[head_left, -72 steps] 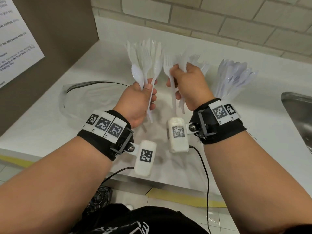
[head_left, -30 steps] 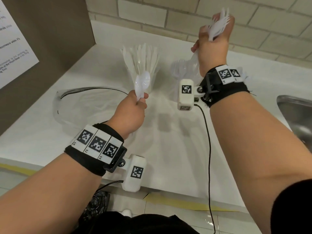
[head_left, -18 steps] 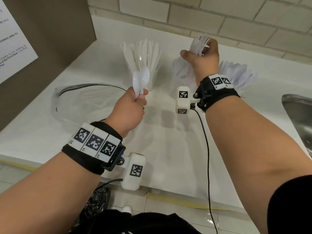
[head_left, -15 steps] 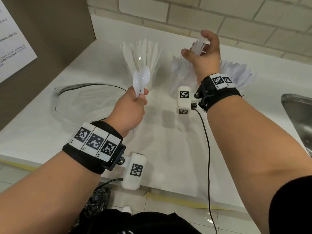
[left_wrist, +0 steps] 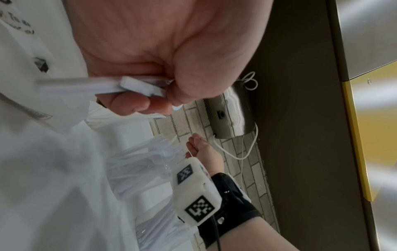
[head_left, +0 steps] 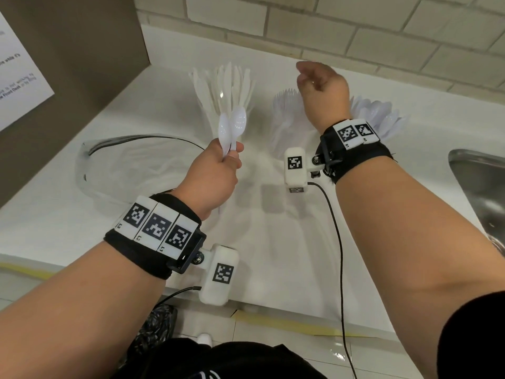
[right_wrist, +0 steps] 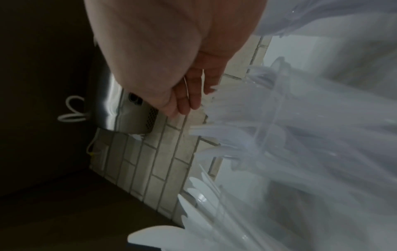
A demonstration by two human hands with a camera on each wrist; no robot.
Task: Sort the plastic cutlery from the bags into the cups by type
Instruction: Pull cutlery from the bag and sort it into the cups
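My left hand (head_left: pixel 231 158) grips two white plastic spoons (head_left: pixel 232 127) by their handles, bowls up, in front of the knife cup (head_left: pixel 226 91). In the left wrist view the spoon handles (left_wrist: pixel 128 86) are pinched in my left hand (left_wrist: pixel 154 95). My right hand (head_left: pixel 310 77) hovers empty over the fork cup (head_left: pixel 284 110), and its fingers (right_wrist: pixel 189 98) hang straight beside the forks (right_wrist: pixel 236 110). The spoon cup (head_left: pixel 382 119) stands at the right, partly hidden by my right wrist.
A clear plastic bag (head_left: pixel 123 165) lies flat on the white counter (head_left: pixel 273 242) at the left. A steel sink (head_left: pixel 481 192) sits at the right edge. A brick wall (head_left: pixel 355 28) runs behind the cups, and a brown panel (head_left: pixel 82 50) closes off the left.
My right hand came down with a bunch of forks to the middle cup, let them go and opened. My left hand has stayed put with the two spoons.
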